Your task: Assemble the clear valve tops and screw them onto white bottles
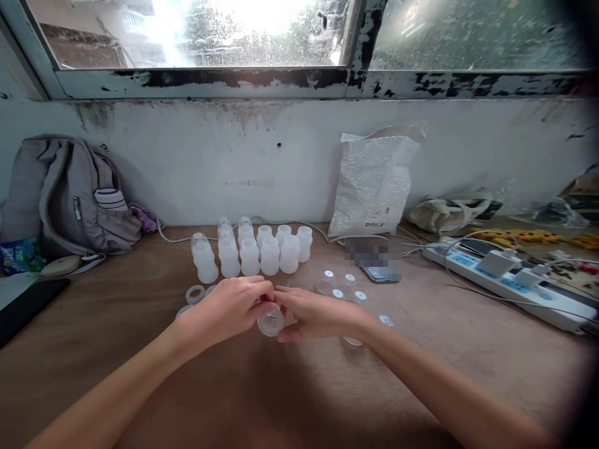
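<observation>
Between my two hands is a small translucent round bottle part (pixel 270 321), its circular face turned toward me. My left hand (pixel 238 302) is closed on its upper left side, thumb and fingers pressed together. From the right, my right hand (pixel 311 312) grips it with curled fingers and the thumb below; its far side is hidden. Behind the hands stand several frosted white bottles (pixel 269 254), some topped by clear domed caps (pixel 200 242). White rings (pixel 195 294) lie partly hidden beside my left hand. Clear discs with white round centres (pixel 337 293) lie beyond my right wrist.
A grey backpack (pixel 70 193) stands at the left, near a black flat object (pixel 32 308). Against the wall leans a white plastic package (pixel 374 181), with a phone (pixel 381 273) in front. A white power strip (pixel 510 284) with cables lies at the right.
</observation>
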The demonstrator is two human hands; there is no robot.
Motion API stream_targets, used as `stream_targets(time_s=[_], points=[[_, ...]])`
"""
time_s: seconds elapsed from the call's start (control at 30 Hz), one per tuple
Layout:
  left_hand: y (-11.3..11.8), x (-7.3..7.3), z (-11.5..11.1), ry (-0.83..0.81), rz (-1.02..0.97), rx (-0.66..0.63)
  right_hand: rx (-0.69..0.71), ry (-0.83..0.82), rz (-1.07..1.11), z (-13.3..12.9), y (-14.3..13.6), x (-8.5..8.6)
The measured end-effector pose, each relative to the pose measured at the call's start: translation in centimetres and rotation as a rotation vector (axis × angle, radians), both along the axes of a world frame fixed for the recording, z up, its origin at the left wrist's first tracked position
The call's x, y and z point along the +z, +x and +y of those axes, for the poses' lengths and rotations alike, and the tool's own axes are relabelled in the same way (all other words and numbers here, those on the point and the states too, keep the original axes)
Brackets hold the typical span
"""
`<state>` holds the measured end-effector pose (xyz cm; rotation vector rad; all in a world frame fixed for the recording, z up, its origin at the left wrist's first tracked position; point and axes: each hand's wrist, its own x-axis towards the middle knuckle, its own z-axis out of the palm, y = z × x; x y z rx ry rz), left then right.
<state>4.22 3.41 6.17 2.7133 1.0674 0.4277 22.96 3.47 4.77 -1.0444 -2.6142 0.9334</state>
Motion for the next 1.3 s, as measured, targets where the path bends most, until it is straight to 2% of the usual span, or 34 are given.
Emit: stream_targets(time_s=[0.1, 0.2, 0.27, 0.37, 0.47, 0.57, 0.63, 0.73, 0.87, 1.13, 1.3], points=[[-0.3, 0.5, 0.3, 0.042, -0.077, 0.117, 0.012, -0.101, 0.215, 0.5, 0.0, -0.1], [-0.3, 0.6, 0.6, 0.052, -0.149, 0.219, -0.034, -0.283, 0.337, 0.8, 0.0, 0.1], [-0.2, 0.6, 0.6, 0.025, -0.216, 0.243, -0.057, -0.411, 0.418, 0.8, 0.0, 0.2], [0.0, 0.7, 0.5, -0.012, -0.296, 0.194, -0.074, -0.589, 0.578, 0.9, -0.1, 0.2], [-0.3, 0.8, 0.5, -0.017, -0.274, 0.093, -0.086, -0.723, 0.703, 0.9, -0.2, 0.1], [-0.6, 0.7, 0.8, -0.037, -0.261, 0.019, -0.083, -0.807, 0.775, 1.0, -0.2, -0.1], [-0.6, 0.5, 1.0, -0.053, -0.28, 0.02, -0.092, -0.828, 0.802, 1.0, -0.2, -0.2], [-0.5, 0.0, 1.3, -0.043, -0.296, 0.108, -0.159, -0.754, 0.789, 1.1, -0.3, -0.5], [-0.1, -0.5, 1.3, 0.008, -0.296, 0.21, -0.293, -0.535, 0.752, 1.1, -0.6, -1.0], [0.3, -0.2, 0.6, -0.148, -0.318, 0.195, -0.43, -0.02, 0.679, 0.4, -1.1, -0.7], [0.7, -0.1, 0.2, -0.113, -0.287, 0.258, -0.443, 0.15, 0.556, 0.1, -1.2, -0.6]])
